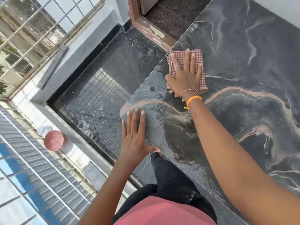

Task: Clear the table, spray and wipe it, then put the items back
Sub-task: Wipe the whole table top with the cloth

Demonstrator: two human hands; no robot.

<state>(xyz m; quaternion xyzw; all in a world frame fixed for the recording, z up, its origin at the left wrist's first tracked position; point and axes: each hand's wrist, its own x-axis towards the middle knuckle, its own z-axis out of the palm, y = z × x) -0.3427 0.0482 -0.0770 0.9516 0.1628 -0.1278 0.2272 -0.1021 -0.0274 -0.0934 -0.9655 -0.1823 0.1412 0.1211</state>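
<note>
A dark marble-patterned table (243, 111) fills the right side of the view, its surface streaked wet near the left corner. My right hand (185, 77) lies flat, fingers spread, pressing a red-and-white checked cloth (197, 56) onto the table near its left edge. My left hand (134, 135) rests flat on the table's near left corner, fingers apart, holding nothing. No other task items show on the table top.
Left of the table is a dark speckled floor (113, 75) with a railing's reflection. A red-lidded bucket (54, 140) stands on a ledge at the lower left. A window grille (32, 38) lies far left, a door frame (146, 25) at the top.
</note>
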